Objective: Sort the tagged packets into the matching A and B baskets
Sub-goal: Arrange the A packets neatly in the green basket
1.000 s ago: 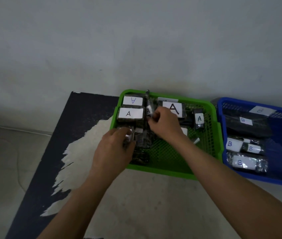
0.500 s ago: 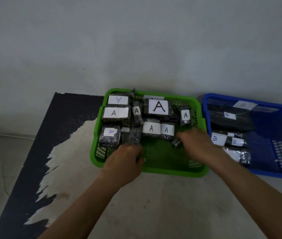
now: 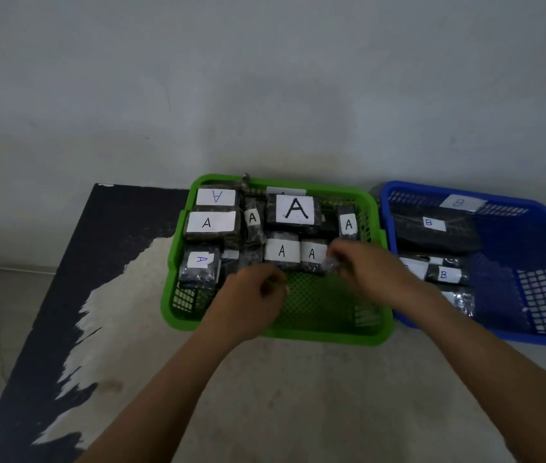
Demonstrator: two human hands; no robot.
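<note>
The green basket [image 3: 275,336] holds several dark packets with white A tags, among them a big-tagged A packet [image 3: 295,208] at the back and two side by side [image 3: 281,251] in the middle. To its right, the blue basket [image 3: 545,228] holds packets with B tags [image 3: 429,223]. My left hand [image 3: 253,297] hovers over the green basket's front part, fingers curled, with nothing seen in it. My right hand [image 3: 370,272] is over the green basket's right side and pinches a small shiny packet [image 3: 331,263] at its fingertips; its tag is hidden.
Both baskets stand on a dark tabletop [image 3: 104,255] with a large worn pale patch [image 3: 298,396], against a grey wall [image 3: 264,95]. The table's left edge runs diagonally at the left, with floor [image 3: 4,312] beyond it.
My right hand left the back A packets, swept to the basket's right side and now pinches a small packet. My left hand let go of a packet at the front left and drew back.
</note>
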